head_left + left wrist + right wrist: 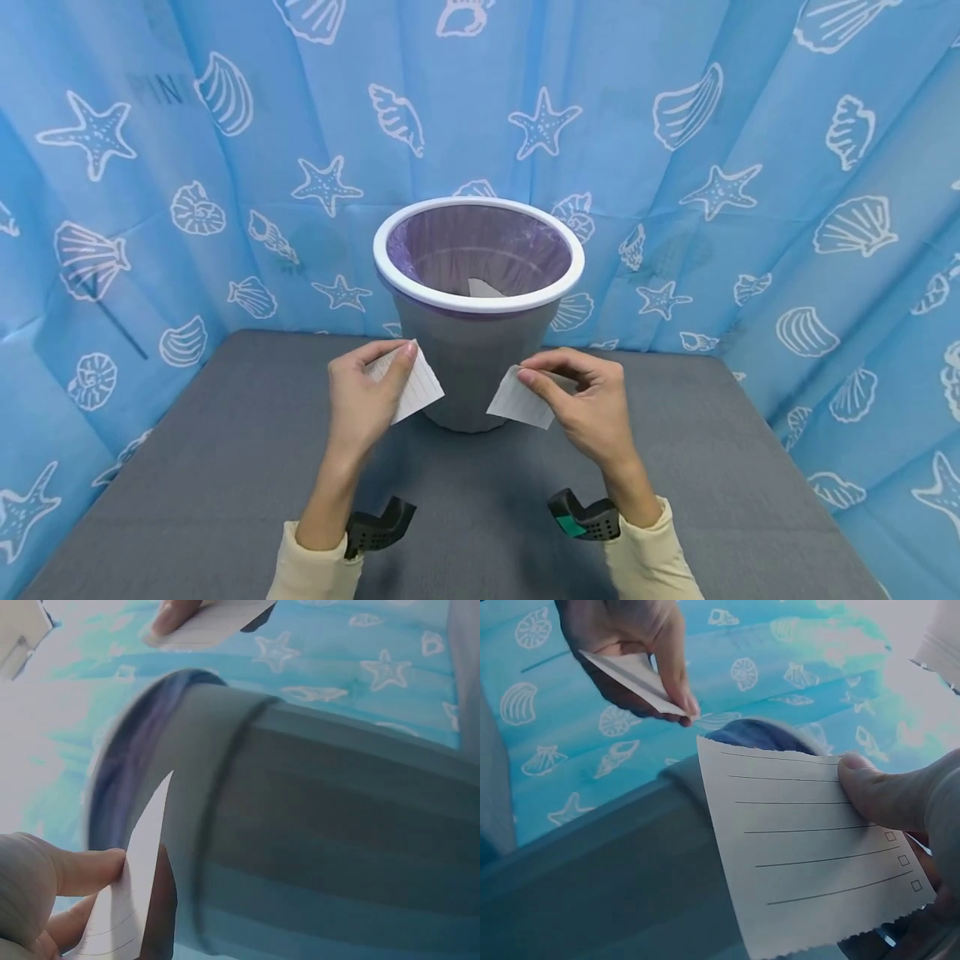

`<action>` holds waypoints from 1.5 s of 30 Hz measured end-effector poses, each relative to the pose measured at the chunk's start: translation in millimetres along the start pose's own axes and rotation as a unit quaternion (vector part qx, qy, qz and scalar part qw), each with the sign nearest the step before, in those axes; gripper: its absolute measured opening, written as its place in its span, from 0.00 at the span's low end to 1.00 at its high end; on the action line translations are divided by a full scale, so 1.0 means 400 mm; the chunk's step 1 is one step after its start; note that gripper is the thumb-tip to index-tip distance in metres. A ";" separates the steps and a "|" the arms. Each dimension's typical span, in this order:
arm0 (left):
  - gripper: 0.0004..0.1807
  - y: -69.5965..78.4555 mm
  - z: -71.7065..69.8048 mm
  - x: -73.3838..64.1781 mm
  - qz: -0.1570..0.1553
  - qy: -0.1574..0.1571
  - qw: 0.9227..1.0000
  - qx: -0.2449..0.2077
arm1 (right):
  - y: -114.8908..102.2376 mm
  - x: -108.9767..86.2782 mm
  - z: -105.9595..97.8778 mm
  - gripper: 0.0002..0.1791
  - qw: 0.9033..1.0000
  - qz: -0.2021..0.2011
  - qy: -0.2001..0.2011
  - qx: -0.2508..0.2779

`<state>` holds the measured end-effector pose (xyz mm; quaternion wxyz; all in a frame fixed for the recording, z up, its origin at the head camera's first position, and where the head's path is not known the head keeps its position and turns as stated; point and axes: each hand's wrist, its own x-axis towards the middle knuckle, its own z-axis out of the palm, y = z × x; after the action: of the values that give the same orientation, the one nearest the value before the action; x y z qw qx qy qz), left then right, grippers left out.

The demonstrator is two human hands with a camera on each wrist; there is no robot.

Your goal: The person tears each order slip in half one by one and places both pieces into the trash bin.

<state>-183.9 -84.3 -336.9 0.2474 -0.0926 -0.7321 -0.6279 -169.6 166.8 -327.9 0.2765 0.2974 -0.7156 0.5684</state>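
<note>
My left hand pinches a piece of lined white paper between thumb and fingers, in front of the bin's left side. A second lined piece of paper is pinched by my right hand, at the bin's front right. In the right wrist view this paper shows ruled lines, small check boxes and ragged torn edges. Between and behind the hands stands a grey trash bin with a white rim and a purple liner. Inside the bin lies a white scrap of paper. The two held pieces are apart.
A grey cloth-covered table bears the bin near its back edge. Behind and on both sides hangs a blue curtain with white shells and starfish. Black wrist mounts stick out inward from both wrists.
</note>
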 end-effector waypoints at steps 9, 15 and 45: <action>0.12 0.100 -0.050 0.091 0.063 -0.003 0.998 0.028 | -0.050 0.124 -0.054 0.06 0.999 -0.041 -0.008 -0.027; 0.12 0.177 -0.065 0.174 0.098 -0.011 0.995 0.034 | -0.065 0.224 -0.088 0.04 0.997 -0.052 -0.017 -0.060; 0.16 0.316 0.088 0.507 -0.040 -0.155 0.972 0.175 | -0.021 0.587 -0.089 0.11 0.977 0.165 -0.059 -0.119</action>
<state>-310.5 -61.2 -132.4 0.1181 -0.1147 -0.8630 -0.4777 -318.7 174.1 -143.2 0.1703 0.1731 -0.8323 0.4983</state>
